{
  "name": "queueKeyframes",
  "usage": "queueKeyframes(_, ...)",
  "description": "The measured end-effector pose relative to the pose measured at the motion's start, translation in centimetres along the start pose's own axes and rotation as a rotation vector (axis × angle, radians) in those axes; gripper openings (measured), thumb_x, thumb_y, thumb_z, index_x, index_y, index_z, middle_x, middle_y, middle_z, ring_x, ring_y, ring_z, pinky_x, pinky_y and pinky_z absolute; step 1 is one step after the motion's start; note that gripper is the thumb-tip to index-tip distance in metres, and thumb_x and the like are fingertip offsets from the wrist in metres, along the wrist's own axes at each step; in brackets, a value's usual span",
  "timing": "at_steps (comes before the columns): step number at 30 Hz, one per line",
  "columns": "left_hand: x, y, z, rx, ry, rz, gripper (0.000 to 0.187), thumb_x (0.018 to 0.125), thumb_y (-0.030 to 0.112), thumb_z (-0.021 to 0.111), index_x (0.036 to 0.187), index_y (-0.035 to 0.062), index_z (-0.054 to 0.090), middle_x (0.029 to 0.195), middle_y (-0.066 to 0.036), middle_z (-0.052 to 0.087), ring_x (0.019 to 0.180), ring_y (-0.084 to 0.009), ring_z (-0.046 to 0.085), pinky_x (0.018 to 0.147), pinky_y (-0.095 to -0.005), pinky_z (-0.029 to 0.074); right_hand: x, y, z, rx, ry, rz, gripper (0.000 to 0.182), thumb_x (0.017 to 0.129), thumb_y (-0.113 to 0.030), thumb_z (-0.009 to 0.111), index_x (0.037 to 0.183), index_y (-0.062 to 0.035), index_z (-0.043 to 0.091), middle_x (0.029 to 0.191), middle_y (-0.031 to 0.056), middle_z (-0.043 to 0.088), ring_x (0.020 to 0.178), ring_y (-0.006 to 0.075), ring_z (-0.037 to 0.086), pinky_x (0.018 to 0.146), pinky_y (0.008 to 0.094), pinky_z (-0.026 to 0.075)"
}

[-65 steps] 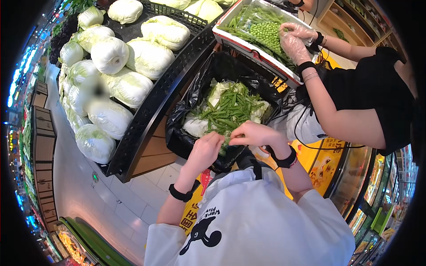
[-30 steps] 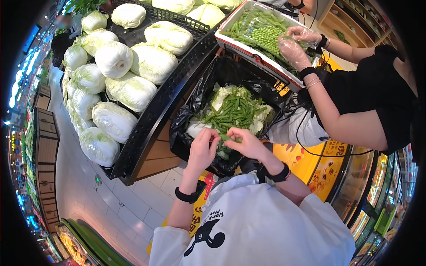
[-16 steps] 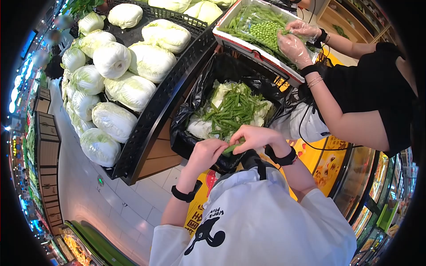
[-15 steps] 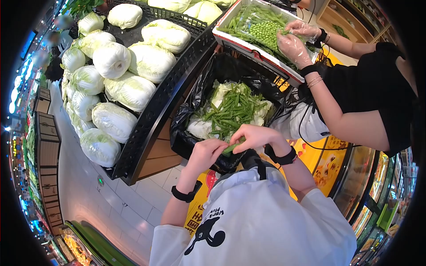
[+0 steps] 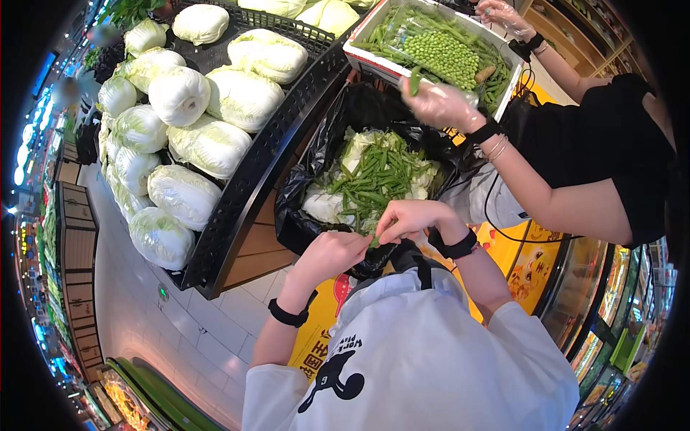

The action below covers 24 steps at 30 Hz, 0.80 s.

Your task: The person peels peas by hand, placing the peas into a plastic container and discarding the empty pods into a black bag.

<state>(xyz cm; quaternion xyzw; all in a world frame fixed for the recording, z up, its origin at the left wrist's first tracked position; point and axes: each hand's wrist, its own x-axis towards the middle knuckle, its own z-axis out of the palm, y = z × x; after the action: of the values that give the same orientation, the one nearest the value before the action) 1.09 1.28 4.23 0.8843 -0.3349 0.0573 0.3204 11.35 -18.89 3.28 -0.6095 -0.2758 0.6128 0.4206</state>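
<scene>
In the head view, my left hand and my right hand meet in front of my shirt, both closed on a small green pea pod. Most of the pod is hidden by my fingers. Just beyond them, a bin lined with a black plastic bag holds a heap of green pea pods on top of pale cabbage leaves.
At upper right, a white box holds pods and a clear tray of shelled peas. A co-worker's gloved hand holds a pod beside it; the other glove is raised. Napa cabbages fill a black crate at left.
The co-worker's hands have parted: one came toward the bin with a pod, the other moved up and away from the peas. My hands stay together on the pod, with slight finger movement.
</scene>
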Motion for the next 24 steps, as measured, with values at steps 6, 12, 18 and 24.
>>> queueKeyframes(6, -0.5, -0.3, 0.8, 0.079, -0.093, 0.015, 0.009, 0.072, 0.011, 0.061, 0.077, 0.0041, 0.056, 0.063, -0.005, 0.053, 0.056, -0.0208, 0.057, 0.049, -0.0315, 0.047, -0.1, 0.4, 0.0, -0.062, -0.041, -0.037, 0.023, 0.077, -0.023, 0.06, 0.086, -0.0024, 0.065, 0.058, -0.0017, 0.053, 0.041, 0.0041, 0.041, 0.036, 0.0198, 0.03)
queueKeyframes(12, -0.9, -0.6, 1.2, -0.213, -0.069, -0.163, 0.01, 0.069, 0.009, 0.062, 0.074, 0.0014, 0.057, 0.063, -0.007, 0.057, 0.057, -0.0213, 0.058, 0.051, -0.0282, 0.048, -0.1, 0.5, 0.4, -0.134, -0.023, -0.084, 0.026, 0.077, -0.026, 0.061, 0.087, -0.0026, 0.065, 0.059, -0.0018, 0.055, 0.043, 0.005, 0.043, 0.038, 0.0205, 0.033)
queueKeyframes(18, -1.7, -1.3, 1.9, -0.636, -0.114, -0.546, 0.007, 0.076, -0.002, 0.055, 0.081, -0.0046, 0.06, 0.066, -0.007, 0.062, 0.062, -0.01, 0.063, 0.059, -0.0218, 0.051, 1.0, 2.2, 0.9, -0.087, 0.022, -0.116, 0.025, 0.079, -0.023, 0.061, 0.093, -0.0028, 0.065, 0.064, -0.0006, 0.057, 0.046, 0.0059, 0.046, 0.043, 0.0204, 0.037)
queueKeyframes(24, -2.6, -1.5, 2.7, -0.784, 0.135, -0.804, 0.007, 0.075, -0.002, 0.058, 0.081, -0.006, 0.06, 0.065, -0.006, 0.063, 0.062, -0.0099, 0.062, 0.059, -0.0203, 0.05, 2.8, 5.4, -0.1, 0.29, 0.819, -0.475, 0.019, 0.086, -0.015, 0.053, 0.094, -0.0002, 0.063, 0.084, 0.0063, 0.064, 0.052, 0.0086, 0.056, 0.047, 0.0214, 0.045)
